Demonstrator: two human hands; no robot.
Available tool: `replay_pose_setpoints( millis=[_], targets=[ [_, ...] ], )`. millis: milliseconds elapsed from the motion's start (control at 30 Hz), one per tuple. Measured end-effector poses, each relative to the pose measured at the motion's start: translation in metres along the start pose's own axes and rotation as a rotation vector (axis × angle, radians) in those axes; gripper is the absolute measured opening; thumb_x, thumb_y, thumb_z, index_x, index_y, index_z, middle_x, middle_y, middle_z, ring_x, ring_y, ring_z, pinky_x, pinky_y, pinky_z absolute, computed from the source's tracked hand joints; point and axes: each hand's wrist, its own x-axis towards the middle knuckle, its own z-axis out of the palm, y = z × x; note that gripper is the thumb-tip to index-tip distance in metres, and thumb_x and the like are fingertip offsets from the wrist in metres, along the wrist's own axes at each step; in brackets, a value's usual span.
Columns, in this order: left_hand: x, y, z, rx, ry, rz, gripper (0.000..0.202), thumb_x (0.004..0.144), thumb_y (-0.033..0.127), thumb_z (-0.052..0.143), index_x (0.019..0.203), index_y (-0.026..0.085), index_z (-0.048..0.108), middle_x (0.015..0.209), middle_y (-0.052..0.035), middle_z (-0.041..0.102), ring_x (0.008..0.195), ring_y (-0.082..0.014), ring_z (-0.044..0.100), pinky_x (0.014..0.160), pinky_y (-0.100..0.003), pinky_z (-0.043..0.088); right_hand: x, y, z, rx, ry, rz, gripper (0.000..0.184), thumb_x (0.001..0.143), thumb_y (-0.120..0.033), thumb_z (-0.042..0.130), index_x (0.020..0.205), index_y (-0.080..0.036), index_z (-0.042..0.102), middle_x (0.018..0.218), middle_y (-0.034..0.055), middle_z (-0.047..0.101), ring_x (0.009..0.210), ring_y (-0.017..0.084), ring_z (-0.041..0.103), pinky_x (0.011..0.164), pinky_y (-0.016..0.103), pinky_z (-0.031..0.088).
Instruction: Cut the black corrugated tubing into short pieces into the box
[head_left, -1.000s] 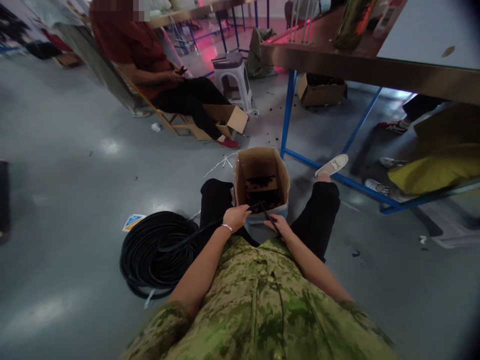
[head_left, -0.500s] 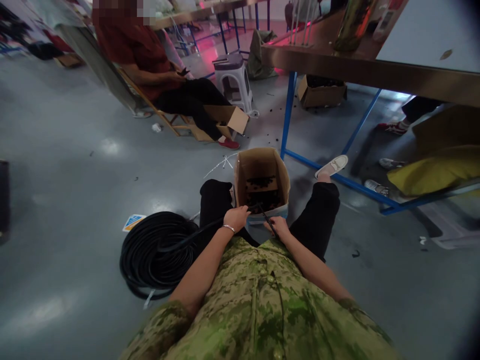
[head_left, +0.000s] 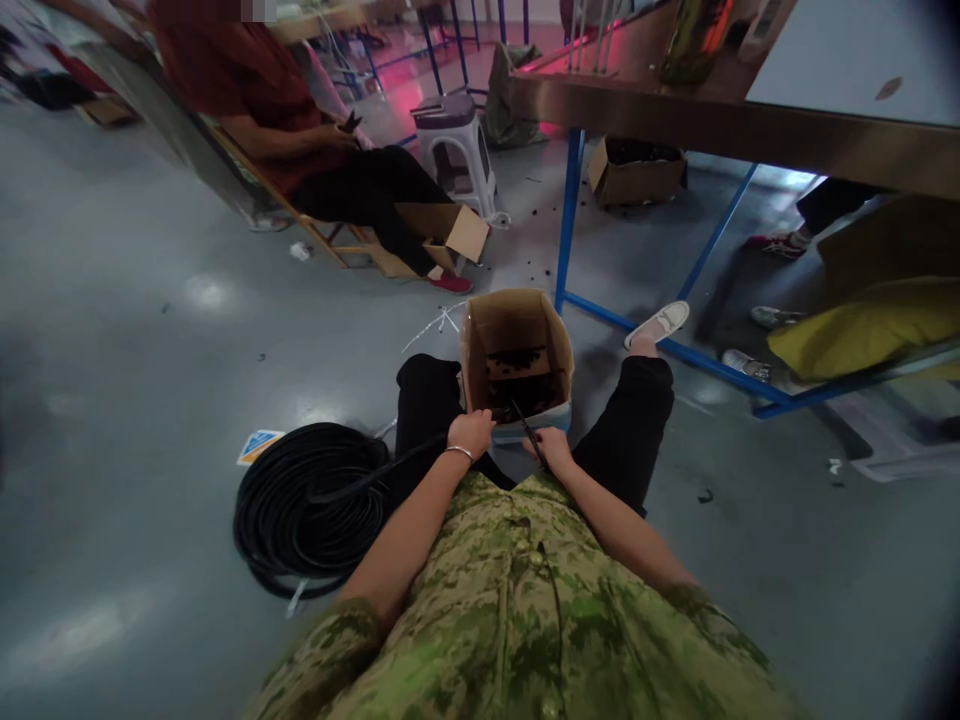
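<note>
My left hand (head_left: 471, 432), a bracelet at its wrist, is closed around a black rubber strip (head_left: 420, 450) near its end. That strip runs back over my thigh to a large black coil (head_left: 311, 510) on the floor at left. In my closed right hand (head_left: 553, 450) is what looks like a pair of dark scissors (head_left: 529, 430), its thin blade pointing up and left near the strip's end. Both hands are at the near rim of a tall open cardboard box (head_left: 555, 345) between my legs. Small black pieces (head_left: 525, 395) lie inside it. My fingers partly hide the handles.
A blue-legged table (head_left: 570, 220) stands at front right. Beyond the box, a seated person (head_left: 225, 100) holds a dark item, with another open carton (head_left: 469, 232) by their feet. A plastic stool (head_left: 454, 150) is behind. Another person's feet (head_left: 750, 365) show under the table.
The whole view has shifted slightly. The scissors' tip stood against the strip's end before; now it points past it, and less strip sticks out of my left hand.
</note>
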Motion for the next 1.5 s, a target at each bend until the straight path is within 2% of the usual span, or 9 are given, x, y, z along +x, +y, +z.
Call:
replay_pose_setpoints(
  millis=[133, 233, 367, 500, 767, 1167, 1400, 1500],
  targets=[
    [0.001, 0.001, 0.001, -0.013, 0.020, -0.045, 0.029, 0.096, 0.031, 0.034, 0.102, 0.012, 0.056, 0.100, -0.0164, 0.063, 0.095, -0.0232, 0.062, 0.078, -0.032, 0.043, 0.001, -0.002, -0.001, 0.169, -0.072, 0.140, 0.032, 0.077, -0.037, 0.064, 0.054, -0.015, 0.060, 0.043, 0.0005, 0.055, 0.042, 0.012, 0.055, 0.042, 0.018, 0.035],
    [0.001, 0.002, -0.001, -0.028, 0.053, -0.077, 0.029, 0.096, 0.031, 0.034, 0.101, 0.013, 0.055, 0.099, -0.0148, 0.063, 0.093, -0.0223, 0.063, 0.078, -0.031, 0.043, -0.001, -0.005, -0.005, 0.360, -0.117, 0.209, 0.027, 0.076, -0.039, 0.065, 0.063, -0.016, 0.061, 0.048, -0.0009, 0.057, 0.039, 0.011, 0.052, 0.040, 0.018, 0.036],
    [0.001, 0.004, -0.004, -0.055, 0.116, -0.128, 0.028, 0.096, 0.033, 0.035, 0.102, 0.015, 0.056, 0.099, -0.0122, 0.064, 0.090, -0.0211, 0.063, 0.077, -0.030, 0.043, -0.005, -0.008, -0.009, 0.558, -0.178, 0.152, 0.020, 0.076, -0.036, 0.065, 0.075, -0.016, 0.062, 0.060, -0.0002, 0.062, 0.045, 0.011, 0.055, 0.043, 0.019, 0.040],
    [-0.001, 0.005, -0.006, -0.078, 0.149, -0.150, 0.029, 0.096, 0.035, 0.036, 0.103, 0.016, 0.056, 0.100, -0.0112, 0.064, 0.089, -0.0208, 0.063, 0.076, -0.029, 0.043, -0.007, -0.005, -0.011, 0.489, -0.205, 0.035, 0.021, 0.076, -0.037, 0.063, 0.079, -0.016, 0.064, 0.063, 0.0000, 0.063, 0.053, 0.013, 0.058, 0.049, 0.020, 0.042],
    [-0.005, 0.007, -0.007, -0.099, 0.141, -0.063, 0.031, 0.096, 0.037, 0.033, 0.104, 0.017, 0.056, 0.099, -0.0113, 0.064, 0.089, -0.0220, 0.063, 0.074, -0.030, 0.042, -0.003, 0.000, -0.006, 0.300, -0.172, -0.087, 0.026, 0.073, -0.042, 0.064, 0.083, -0.018, 0.068, 0.066, 0.0011, 0.065, 0.066, 0.018, 0.060, 0.060, 0.025, 0.044],
    [-0.008, 0.011, -0.008, -0.107, 0.118, 0.023, 0.030, 0.096, 0.035, 0.036, 0.107, 0.017, 0.056, 0.101, -0.0113, 0.065, 0.091, -0.0207, 0.063, 0.075, -0.029, 0.043, -0.003, 0.001, -0.007, 0.403, -0.183, -0.063, 0.029, 0.073, -0.043, 0.064, 0.086, -0.017, 0.067, 0.067, 0.0018, 0.064, 0.067, 0.018, 0.059, 0.060, 0.026, 0.045],
    [-0.010, 0.012, -0.012, -0.097, 0.072, 0.062, 0.030, 0.096, 0.037, 0.036, 0.108, 0.018, 0.056, 0.101, -0.0098, 0.065, 0.090, -0.0198, 0.064, 0.075, -0.029, 0.043, -0.004, -0.001, -0.009, 0.453, -0.197, -0.046, 0.032, 0.072, -0.042, 0.065, 0.090, -0.017, 0.066, 0.075, 0.0023, 0.066, 0.070, 0.017, 0.060, 0.064, 0.027, 0.046],
    [-0.010, 0.011, -0.014, -0.104, 0.065, 0.067, 0.030, 0.096, 0.037, 0.035, 0.107, 0.019, 0.056, 0.101, -0.0087, 0.065, 0.090, -0.0190, 0.063, 0.074, -0.028, 0.043, -0.007, -0.004, -0.013, 0.451, -0.209, -0.029, 0.030, 0.072, -0.042, 0.062, 0.086, -0.016, 0.066, 0.070, 0.0014, 0.063, 0.064, 0.016, 0.058, 0.059, 0.025, 0.045]
  ],
)
